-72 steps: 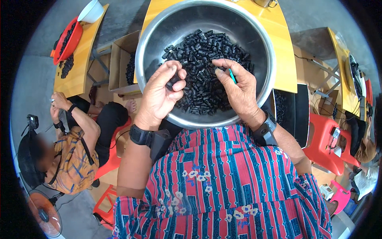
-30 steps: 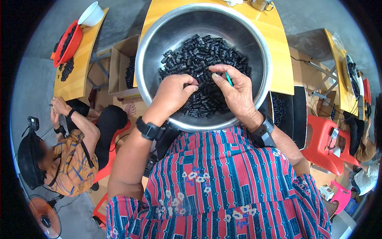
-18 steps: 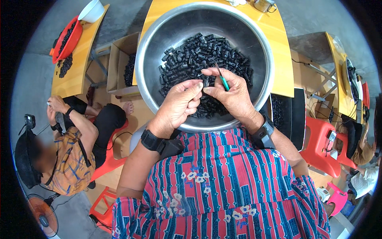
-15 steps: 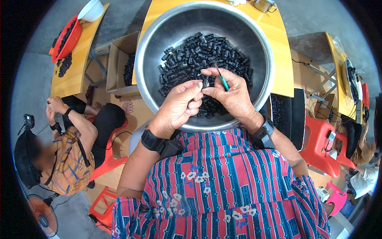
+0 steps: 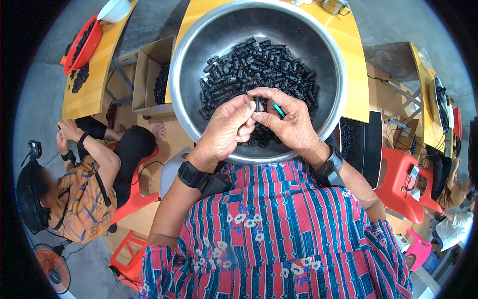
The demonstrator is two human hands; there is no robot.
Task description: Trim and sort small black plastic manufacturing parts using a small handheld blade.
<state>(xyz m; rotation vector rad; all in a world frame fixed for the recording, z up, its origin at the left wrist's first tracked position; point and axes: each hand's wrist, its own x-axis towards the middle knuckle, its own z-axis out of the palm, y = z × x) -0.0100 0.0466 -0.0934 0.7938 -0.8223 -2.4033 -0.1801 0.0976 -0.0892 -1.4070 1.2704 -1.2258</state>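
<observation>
My left hand (image 5: 228,123) is closed, with thumb and forefinger pinching a small black cylindrical plastic part (image 5: 257,103). Close against it, my right hand (image 5: 289,119) has its thumb and forefinger at the other side of the same part. A slim tool with a green handle (image 5: 278,108) is tucked in the right hand's fingers; its thin metal end is hard to make out now. Both hands are over the near half of a large steel bowl (image 5: 191,50). Below and beyond them lies a heap of similar black parts (image 5: 259,70) in the bowl.
The bowl stands on a yellow table (image 5: 356,74). A metal cup (image 5: 336,6) is at its far right corner. Cardboard box (image 5: 144,74) with black parts sits to the left. Red stools (image 5: 398,184) flank me. A co-worker (image 5: 89,184) sits at left, near a fan (image 5: 52,266).
The tool in my right hand has turned, so its metal end no longer stands up clearly. My fingers have shifted slightly around the black part. The left co-worker's hands moved a little.
</observation>
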